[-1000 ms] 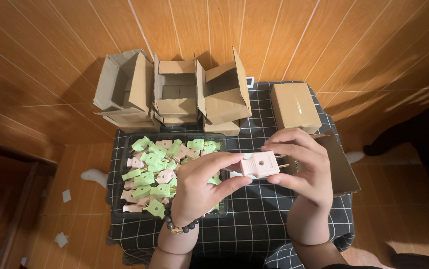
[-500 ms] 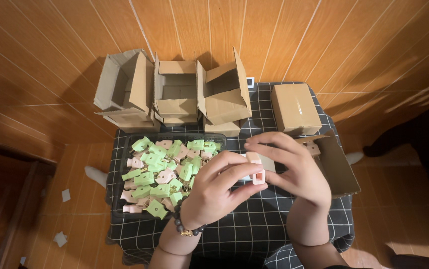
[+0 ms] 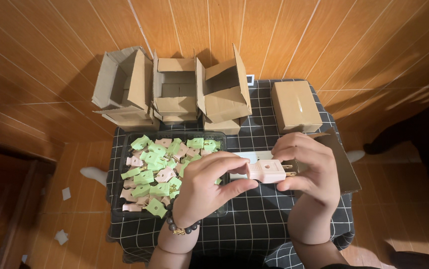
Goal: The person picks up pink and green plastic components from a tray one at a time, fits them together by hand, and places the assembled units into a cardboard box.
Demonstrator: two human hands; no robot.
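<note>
Hands meet above the middle of a small surface draped in a black cloth with a white grid. The left hand grasps the near end of a pale pink plug, thumb under it and fingers curled over its top. The right hand grasps the far end of the same plug, where two metal prongs stick out toward the right between its fingers. The plug lies level, held clear above the cloth, just right of a black tray. The tray sits on the left half of the surface and is heaped with green and pink parts in a loose pile. The left wrist wears a bead bracelet and hangs over the tray's near right corner. Behind the tray, at the far edge of the surface, three open cardboard boxes lie on their sides in a row, touching each other, their flaps spread. A shut box stands to their right, well apart from the plug. A flat brown cardboard piece lies beyond the right hand at the right edge of the surface. A white sheet shows under the plug, partly hidden by both hands. Wooden flooring surrounds everything.
</note>
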